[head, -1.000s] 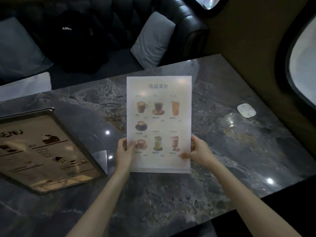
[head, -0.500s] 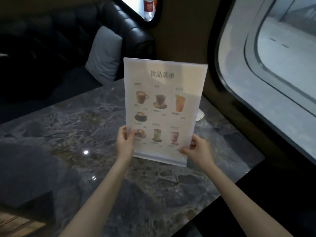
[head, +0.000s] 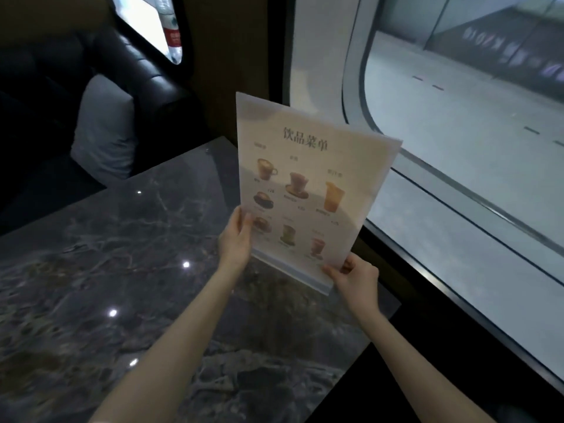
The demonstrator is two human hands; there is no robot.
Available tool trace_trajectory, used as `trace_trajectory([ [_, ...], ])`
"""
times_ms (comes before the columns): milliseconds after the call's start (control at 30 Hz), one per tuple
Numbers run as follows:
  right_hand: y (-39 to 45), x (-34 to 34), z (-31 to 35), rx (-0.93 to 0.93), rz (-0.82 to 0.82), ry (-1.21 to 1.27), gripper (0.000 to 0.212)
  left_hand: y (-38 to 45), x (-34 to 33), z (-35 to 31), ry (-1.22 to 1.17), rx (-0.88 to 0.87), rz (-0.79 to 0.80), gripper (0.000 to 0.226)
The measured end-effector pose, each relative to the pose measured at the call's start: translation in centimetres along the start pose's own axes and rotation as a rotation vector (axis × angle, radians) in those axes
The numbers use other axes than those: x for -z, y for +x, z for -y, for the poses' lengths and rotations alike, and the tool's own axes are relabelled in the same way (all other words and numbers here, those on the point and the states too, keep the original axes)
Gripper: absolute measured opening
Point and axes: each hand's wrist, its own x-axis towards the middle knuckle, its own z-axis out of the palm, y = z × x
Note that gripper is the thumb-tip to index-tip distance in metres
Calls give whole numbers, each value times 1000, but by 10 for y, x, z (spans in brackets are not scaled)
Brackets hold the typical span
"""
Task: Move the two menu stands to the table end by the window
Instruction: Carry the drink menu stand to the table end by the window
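A clear acrylic drinks menu stand [head: 308, 190], printed with pictures of coffees and juices, is held upright in the air over the right end of the dark marble table [head: 106, 285], close to the window [head: 457, 148]. My left hand [head: 236, 239] grips its lower left edge. My right hand [head: 355, 277] grips its lower right corner at the base strip. The stand tilts slightly to the right. The second menu stand is out of view.
A black leather sofa [head: 143, 80] with a grey cushion [head: 103, 132] stands behind the table at the left. A plastic bottle [head: 171, 32] stands on the ledge of a smaller window at the top left. The table's right edge runs beside the window wall.
The view has swung right toward the window. Both hands have carried the drinks menu stand rightward to the window end. The dark menu stand at the left has left the view.
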Motion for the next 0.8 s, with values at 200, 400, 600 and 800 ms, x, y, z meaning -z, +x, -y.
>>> trace_trajectory([
  [200,19,15,-23,-66,-103,24,22,18,-42,-9,47,45,79,42],
  [400,28,13,-44,-156,-164,53,17,39,-70,-6,86,70,162,46],
  [600,34,4,-56,-201,-182,80,14,50,-88,-5,85,56,210,46],
  [800,34,2,-63,-241,-178,143,9,54,-93,-2,113,79,196,46],
])
